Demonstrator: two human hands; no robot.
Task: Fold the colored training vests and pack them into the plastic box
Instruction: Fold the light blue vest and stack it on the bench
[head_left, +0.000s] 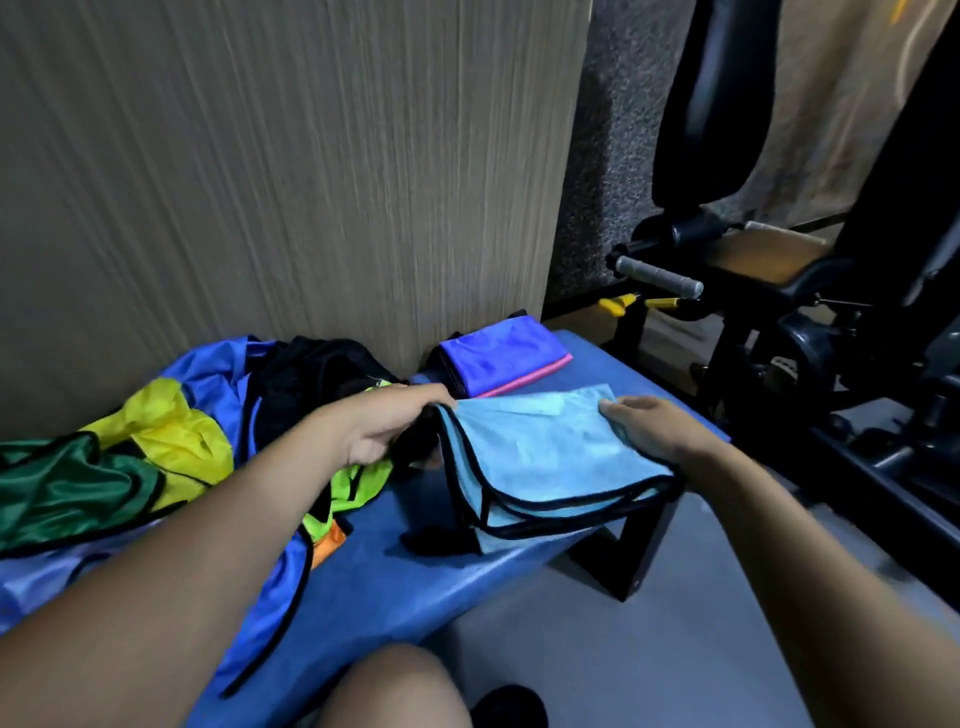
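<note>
A light blue vest (540, 457) with black trim lies folded on the blue bench (395, 587). My left hand (387, 426) pinches its left edge near the far corner. My right hand (654, 426) lies flat on its right side, fingers straight. Behind it sits a folded stack with a blue-purple vest (493, 358) on top and a pink edge showing. To the left lies a loose pile: green vest (67, 483), yellow vest (166, 421), royal blue vest (218, 379), black vest (311, 374) and neon green vest (358, 483). No plastic box is in view.
A wood-grain wall panel (291, 171) stands right behind the bench. A black gym machine (779, 291) with a grey handle and padded seat fills the right side. Grey floor (649, 634) lies in front of the bench; my knee (395, 691) shows at the bottom.
</note>
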